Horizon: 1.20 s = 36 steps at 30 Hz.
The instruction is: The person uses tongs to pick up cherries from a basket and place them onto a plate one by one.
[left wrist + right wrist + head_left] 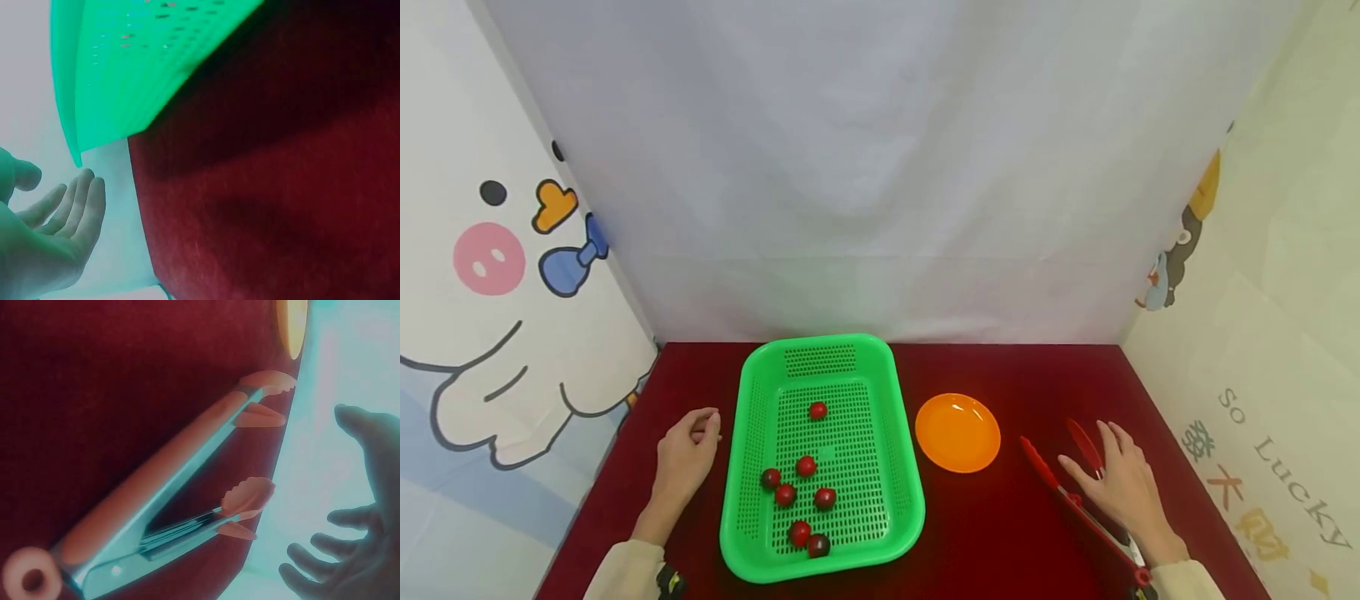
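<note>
My left hand (688, 454) hovers just left of a green plastic basket (733, 467), its fingers loosely bent and holding nothing. In the left wrist view its fingers (90, 206) lie near the basket's rim without gripping it. Several small dark-red round fruits, maybe cherry tomatoes (817, 410), lie on the basket's perforated floor. My right hand (1123, 487) is over a pair of red-tipped metal tongs (1093, 523), thumb and fingers spread. The right wrist view shows the tongs (162, 478) lying spread on the table, apart from the fingers.
An orange plate (957, 433) sits between the basket and the tongs. The dark red tabletop (970, 533) ends at a white cloth backdrop (880, 208). Printed cloth panels stand on both sides, the right panel (1262, 375) close beyond my right hand.
</note>
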Motion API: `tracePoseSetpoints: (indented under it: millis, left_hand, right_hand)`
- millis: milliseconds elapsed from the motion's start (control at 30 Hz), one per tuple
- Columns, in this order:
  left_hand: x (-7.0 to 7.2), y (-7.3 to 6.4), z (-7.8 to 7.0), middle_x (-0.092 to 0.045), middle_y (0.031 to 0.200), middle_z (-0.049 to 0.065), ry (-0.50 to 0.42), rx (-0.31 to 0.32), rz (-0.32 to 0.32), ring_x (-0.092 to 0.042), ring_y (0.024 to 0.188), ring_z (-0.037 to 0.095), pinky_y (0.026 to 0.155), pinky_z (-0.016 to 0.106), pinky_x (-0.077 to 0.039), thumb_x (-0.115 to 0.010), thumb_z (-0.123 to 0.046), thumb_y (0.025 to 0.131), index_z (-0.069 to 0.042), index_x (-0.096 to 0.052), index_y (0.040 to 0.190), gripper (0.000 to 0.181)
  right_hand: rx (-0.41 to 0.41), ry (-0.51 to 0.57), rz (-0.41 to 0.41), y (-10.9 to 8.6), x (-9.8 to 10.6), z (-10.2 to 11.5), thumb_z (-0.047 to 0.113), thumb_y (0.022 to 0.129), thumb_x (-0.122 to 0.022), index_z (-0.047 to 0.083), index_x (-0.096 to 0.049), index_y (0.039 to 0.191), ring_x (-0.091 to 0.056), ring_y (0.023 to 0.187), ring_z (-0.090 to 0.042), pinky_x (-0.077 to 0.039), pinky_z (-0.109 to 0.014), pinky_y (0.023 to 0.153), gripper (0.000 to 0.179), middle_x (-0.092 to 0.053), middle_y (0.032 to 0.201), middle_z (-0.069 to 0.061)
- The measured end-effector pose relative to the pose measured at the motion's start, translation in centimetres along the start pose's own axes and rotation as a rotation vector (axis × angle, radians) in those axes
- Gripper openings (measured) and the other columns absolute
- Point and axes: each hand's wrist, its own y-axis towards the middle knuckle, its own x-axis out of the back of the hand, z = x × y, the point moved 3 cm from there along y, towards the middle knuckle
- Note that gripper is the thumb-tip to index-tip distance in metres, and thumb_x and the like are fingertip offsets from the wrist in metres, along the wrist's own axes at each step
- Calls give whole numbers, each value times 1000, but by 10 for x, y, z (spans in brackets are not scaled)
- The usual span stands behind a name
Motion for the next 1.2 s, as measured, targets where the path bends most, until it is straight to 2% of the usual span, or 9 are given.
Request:
tracePoseSetpoints:
  millis: [133,300,400,567,733,900,1000,1200]
  left_hand:
    - [-4,3,1,-69,120,26,-75,81,72,-73,96,30,70,19,-56,-48,-27,111,3,-61,135,41]
    - [-10,6,-1,-65,127,28,-155,164,154,-70,93,15,80,33,-60,-46,-31,111,5,-56,141,48]
    - [-13,5,-3,-63,132,28,-171,199,191,-67,97,16,83,37,-60,-45,-32,112,5,-53,144,50]
    - [-14,6,-4,-59,135,32,-178,214,211,-68,103,27,80,35,-59,-45,-32,112,8,-51,145,52]
    - [-13,9,-1,-60,135,32,-191,227,221,-67,91,14,75,31,-59,-48,-29,111,9,-52,144,50]
    - [-14,9,3,-63,130,31,-220,234,239,-64,84,5,72,27,-58,-51,-23,110,11,-53,141,46]
    - [-16,9,3,-64,127,30,-227,230,256,-64,84,6,71,26,-58,-52,-21,110,12,-54,140,46]
    - [-16,12,1,-63,129,31,-212,214,250,-63,85,8,71,28,-58,-54,-22,109,12,-56,139,45]
  right_hand:
    - [-41,-14,55,-5,-1,-2,47,89,-76,-15,-37,148,-46,120,-63,-40,-77,93,93,-39,145,-41]
    - [-95,-19,124,-11,-4,-7,54,91,-72,-19,-32,148,-43,122,-64,-40,-76,95,101,-36,145,-43]
    - [-139,-11,178,-16,-6,-9,58,92,-70,-21,-26,150,-41,125,-64,-39,-76,97,107,-33,147,-45]
    - [-197,-2,257,-20,-11,-10,64,91,-67,-23,-18,151,-38,127,-65,-37,-75,101,116,-29,148,-48]
    - [-238,31,323,-19,-18,-8,68,90,-66,-23,-14,152,-39,128,-64,-37,-74,101,122,-30,147,-48]
    - [-232,20,324,-20,-26,-8,65,89,-69,-24,-17,150,-45,123,-63,-42,-72,99,120,-36,142,-49]
    - [-240,3,322,-24,-29,-9,63,86,-73,-25,-19,148,-47,120,-63,-43,-72,98,121,-38,139,-49]
    - [-269,12,302,-24,-31,-8,65,80,-79,-22,-18,150,-42,122,-65,-40,-74,100,127,-35,141,-49]
